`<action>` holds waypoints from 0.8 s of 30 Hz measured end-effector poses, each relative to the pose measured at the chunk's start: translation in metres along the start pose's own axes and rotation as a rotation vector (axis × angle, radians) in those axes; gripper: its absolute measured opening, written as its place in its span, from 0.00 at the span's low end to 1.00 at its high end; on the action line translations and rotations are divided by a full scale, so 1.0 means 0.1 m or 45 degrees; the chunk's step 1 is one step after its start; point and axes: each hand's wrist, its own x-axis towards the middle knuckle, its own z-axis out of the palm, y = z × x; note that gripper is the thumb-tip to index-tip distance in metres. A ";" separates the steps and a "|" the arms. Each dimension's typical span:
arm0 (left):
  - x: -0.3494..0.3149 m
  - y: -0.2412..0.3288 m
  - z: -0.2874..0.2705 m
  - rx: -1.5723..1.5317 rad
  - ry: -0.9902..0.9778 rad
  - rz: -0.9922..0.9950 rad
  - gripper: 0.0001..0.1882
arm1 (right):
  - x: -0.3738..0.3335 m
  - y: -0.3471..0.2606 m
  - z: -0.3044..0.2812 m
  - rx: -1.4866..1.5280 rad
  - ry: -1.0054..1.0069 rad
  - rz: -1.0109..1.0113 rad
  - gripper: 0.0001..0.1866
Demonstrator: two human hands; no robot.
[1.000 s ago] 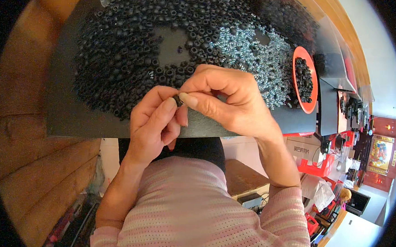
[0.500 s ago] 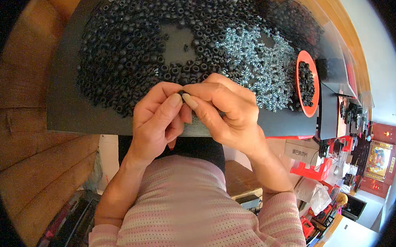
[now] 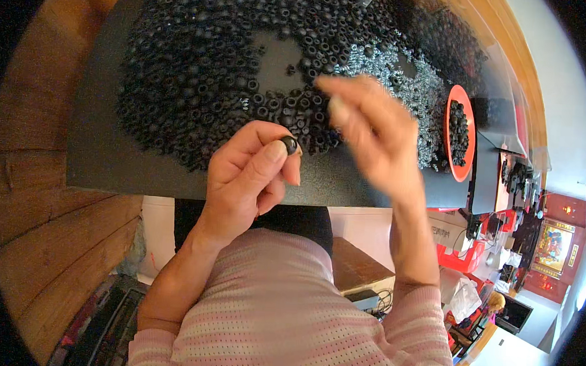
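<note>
My left hand (image 3: 244, 170) is closed just over the table's near edge. Between its thumb and fingertips sits a small black rounded plastic piece (image 3: 289, 144). To its right, my right hand (image 3: 378, 131) hovers over the parts, blurred by motion. Its index finger is stretched out with the thumb apart, and no object shows between them. Beyond both hands spreads a wide heap of black hollow plastic pieces (image 3: 185, 91), many showing round holes. Small silvery metal springs (image 3: 414, 90) lie in a pile to the right, partly hidden by my right hand.
An orange-red oval dish (image 3: 467, 162) with small black pieces stands at the table's right side. The dark table (image 3: 96, 153) has a clear plastic barrier (image 3: 506, 95) along its right. Wooden boards (image 3: 33, 216) run at left. Red crates (image 3: 458, 258) and a carton stand beyond the right edge.
My right hand has left the left hand and moved right and away over the parts. The black piece stays in my left hand, now more exposed. The view has shifted slightly.
</note>
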 end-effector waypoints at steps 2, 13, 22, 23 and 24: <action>0.00 0.00 0.02 0.042 -0.045 0.023 0.10 | 0.11 0.23 -0.02 -0.082 -0.024 0.152 0.08; -0.03 0.03 -0.02 0.024 -0.125 -0.008 0.12 | 0.48 0.46 0.09 -0.601 -0.379 0.081 0.09; -0.02 0.04 -0.02 0.034 -0.122 -0.013 0.11 | 0.51 0.39 0.27 -0.650 -0.480 -0.027 0.08; -0.02 0.03 -0.02 0.037 -0.112 -0.016 0.11 | 0.52 0.41 0.28 -0.611 -0.452 -0.030 0.06; -0.01 0.03 -0.02 0.038 -0.111 -0.015 0.11 | 0.52 0.41 0.29 -0.574 -0.423 -0.032 0.04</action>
